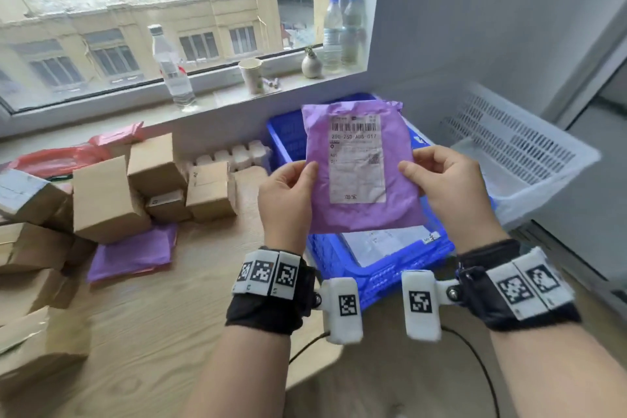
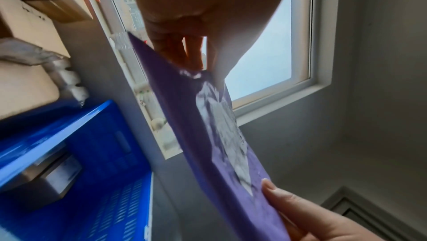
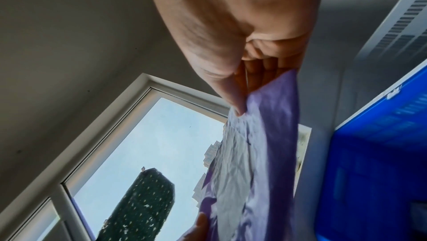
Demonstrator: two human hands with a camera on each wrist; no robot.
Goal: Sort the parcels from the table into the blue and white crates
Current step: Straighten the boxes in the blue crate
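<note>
Above the blue crate (image 1: 342, 268) a purple mailer (image 1: 359, 214) is held upright by both hands, its white shipping label (image 1: 358, 159) facing the head camera. Left hand (image 1: 285, 200) pinches the mailer's left edge, thumb on the front and fingers behind — right hand (image 1: 451, 187) grips the right edge the same way. Inside the blue crate, below the mailer, lies a parcel with a white label (image 1: 383, 243). Right of the blue crate a white crate (image 1: 529, 159) leans tilted against the wall. Left of the blue crate, on the wooden table (image 1: 169, 316), sit cardboard boxes (image 1: 108, 197), another purple mailer (image 1: 135, 251) and red mailers (image 1: 57, 159). Beyond the crate, the windowsill (image 1: 237, 95) carries water bottles (image 1: 173, 71) and a paper cup (image 1: 251, 75).
</note>
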